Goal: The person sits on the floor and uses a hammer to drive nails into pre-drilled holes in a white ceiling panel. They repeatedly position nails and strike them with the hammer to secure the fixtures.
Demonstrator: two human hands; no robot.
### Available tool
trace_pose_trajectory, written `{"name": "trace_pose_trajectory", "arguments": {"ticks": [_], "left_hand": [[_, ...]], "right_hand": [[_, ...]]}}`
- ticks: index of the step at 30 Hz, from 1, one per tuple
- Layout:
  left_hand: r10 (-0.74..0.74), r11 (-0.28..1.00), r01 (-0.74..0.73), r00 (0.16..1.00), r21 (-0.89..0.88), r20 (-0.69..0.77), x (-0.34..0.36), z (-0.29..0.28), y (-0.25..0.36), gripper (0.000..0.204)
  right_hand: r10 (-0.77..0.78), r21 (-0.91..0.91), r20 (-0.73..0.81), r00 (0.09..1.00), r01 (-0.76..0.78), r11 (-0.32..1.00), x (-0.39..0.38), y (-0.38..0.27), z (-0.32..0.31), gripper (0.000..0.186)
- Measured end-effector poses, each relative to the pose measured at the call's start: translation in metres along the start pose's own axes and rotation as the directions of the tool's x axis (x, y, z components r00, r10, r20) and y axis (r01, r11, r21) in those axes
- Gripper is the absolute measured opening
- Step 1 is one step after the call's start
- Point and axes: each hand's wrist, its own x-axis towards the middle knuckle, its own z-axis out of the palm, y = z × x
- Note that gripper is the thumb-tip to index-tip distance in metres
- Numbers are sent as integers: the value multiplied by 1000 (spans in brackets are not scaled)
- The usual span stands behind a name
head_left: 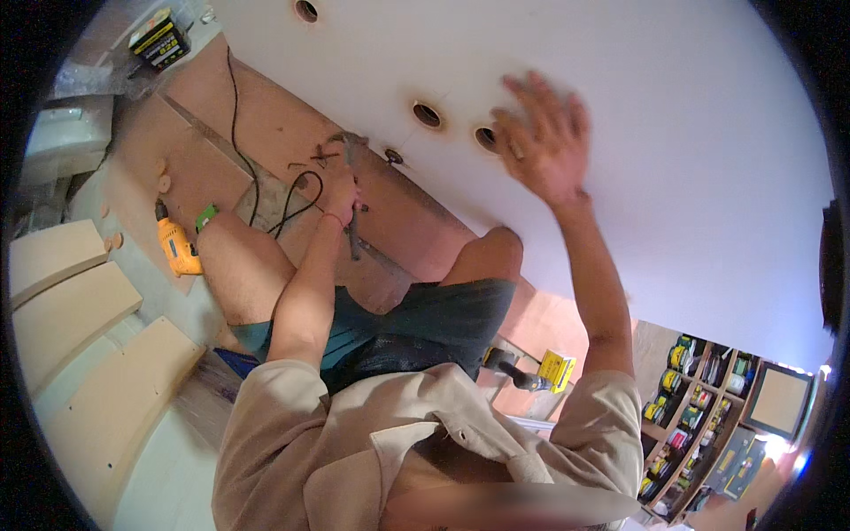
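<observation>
Head view: I see the left hand (339, 195) gripping a dark tool (355, 244) near the white panel (691, 177); the right hand (551, 146), spread, grasping nothing, is by a hole (484, 138). Moving the tool could snag the cord (257, 190) looped on its left.

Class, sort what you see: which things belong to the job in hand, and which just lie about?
Job in hand, apparently:
hammer-like tool, gripped by the left hand
holed white panel, near the open right hand

Just lying about, seemingly:
orange-yellow drill
pale boards
small wooden discs
</observation>
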Motion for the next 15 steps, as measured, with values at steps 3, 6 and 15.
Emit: {"name": "trace_pose_trajectory", "arguments": {"ticks": [3,6,15], "left_hand": [[21,862,3,999,-508,41,7,2,-21,28],[95,994,-86,985,-68,142,8,12,-33,29],[484,856,-507,856,104,181,45,14,-57,32]], "right_hand": [[-28,130,99,995,15,991,-39,-15,31,20],[2,194,109,994,-23,981,-67,-24,46,24],[73,-52,383,921,-57,997,-102,-37,92,49]]}}
